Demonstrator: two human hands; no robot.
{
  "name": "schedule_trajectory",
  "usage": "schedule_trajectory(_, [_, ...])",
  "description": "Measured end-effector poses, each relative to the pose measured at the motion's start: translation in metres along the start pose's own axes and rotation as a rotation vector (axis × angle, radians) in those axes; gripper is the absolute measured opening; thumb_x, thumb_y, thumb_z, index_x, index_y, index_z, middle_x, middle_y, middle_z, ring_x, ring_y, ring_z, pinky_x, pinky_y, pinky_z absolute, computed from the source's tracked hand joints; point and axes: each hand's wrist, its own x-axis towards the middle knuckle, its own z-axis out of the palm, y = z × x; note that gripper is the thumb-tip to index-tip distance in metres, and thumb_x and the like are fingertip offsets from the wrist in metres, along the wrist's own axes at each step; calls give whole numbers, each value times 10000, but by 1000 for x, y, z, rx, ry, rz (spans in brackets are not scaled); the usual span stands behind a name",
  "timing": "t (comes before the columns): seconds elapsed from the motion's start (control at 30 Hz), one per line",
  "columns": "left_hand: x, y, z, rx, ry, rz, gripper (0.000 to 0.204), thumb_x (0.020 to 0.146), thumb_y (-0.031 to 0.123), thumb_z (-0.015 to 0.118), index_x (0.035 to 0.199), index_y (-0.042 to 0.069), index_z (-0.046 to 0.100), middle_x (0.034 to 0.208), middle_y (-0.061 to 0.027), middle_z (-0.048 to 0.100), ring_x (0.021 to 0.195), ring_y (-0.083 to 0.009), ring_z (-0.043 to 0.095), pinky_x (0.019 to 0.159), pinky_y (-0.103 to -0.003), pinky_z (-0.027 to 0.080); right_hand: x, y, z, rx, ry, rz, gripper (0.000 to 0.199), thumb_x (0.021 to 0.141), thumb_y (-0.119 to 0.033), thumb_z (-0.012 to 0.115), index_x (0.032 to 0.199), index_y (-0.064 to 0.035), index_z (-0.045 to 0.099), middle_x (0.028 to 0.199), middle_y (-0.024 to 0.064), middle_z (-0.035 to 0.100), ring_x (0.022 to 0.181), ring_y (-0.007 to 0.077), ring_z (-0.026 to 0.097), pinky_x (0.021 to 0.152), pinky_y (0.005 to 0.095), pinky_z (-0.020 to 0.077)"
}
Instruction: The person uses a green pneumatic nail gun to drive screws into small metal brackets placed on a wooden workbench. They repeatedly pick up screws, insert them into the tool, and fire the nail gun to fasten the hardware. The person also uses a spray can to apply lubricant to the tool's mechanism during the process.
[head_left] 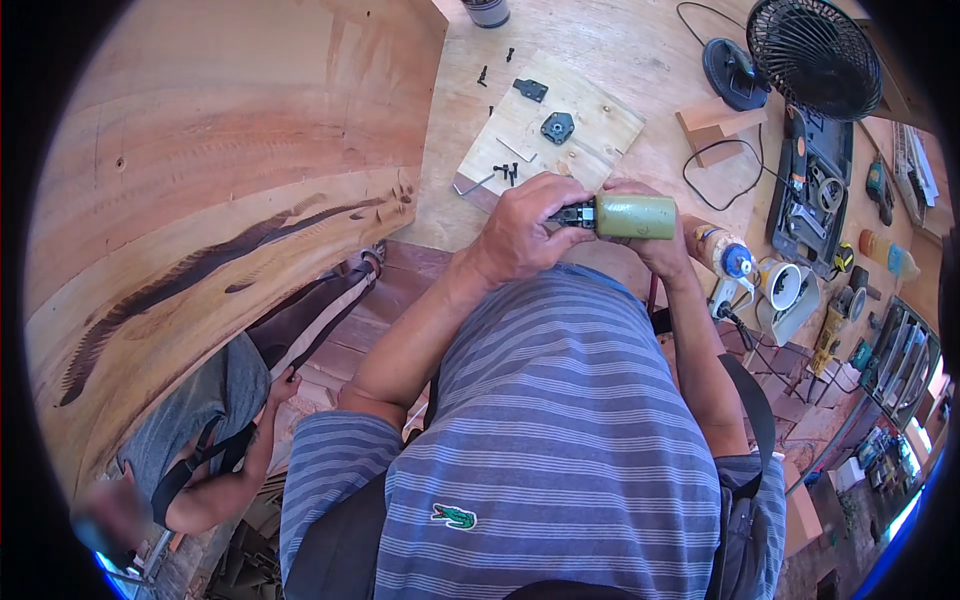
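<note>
Green tool (636, 216) — between left hand (520, 228), gripping its black end, and right hand (660, 254), clasping its body

This is a workshop: loose black screws (483, 76) lie on a plywood bench (590, 50), alongside 1 open tool case (835, 150), 1 teal power drill (879, 188), 1 yellow tape measure (844, 257) and 1 cut wood block (720, 118).

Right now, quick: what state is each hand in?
Left hand: closed around the black end of the green cylinder.
Right hand: holding the green cylinder, grip partly hidden.
</note>
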Motion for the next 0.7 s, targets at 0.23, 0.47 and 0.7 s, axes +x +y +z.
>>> schedule_trajectory(0.23, [6,0,3,-15,-15,39,446,718,45,829,1127,-29,667,1051,-190,689,934,-273,693,813,-342,559,0,0,-7,-49,-36,35,409,663,27,818,1058,-16,722,1115,116,697,1023,213,660,904,331,523])
schedule_trajectory(0.47, [1,-2,2,-65,10,-51,468,703,53,843,1126,-30,662,1049,-176,703,947,-241,704,823,-327,556,1,-5,-5,-48,-50,63,386,673,19,821,1045,-14,723,1086,106,710,984,206,671,880,318,529])
schedule_trajectory(0.7, [3,-4,-3,-47,-28,2,441,701,46,841,1100,-28,669,1046,-183,708,953,-238,707,830,-328,557,1,-7,-3,-81,-49,57,386,672,21,822,1044,-18,723,1079,104,713,982,212,675,881,329,531])
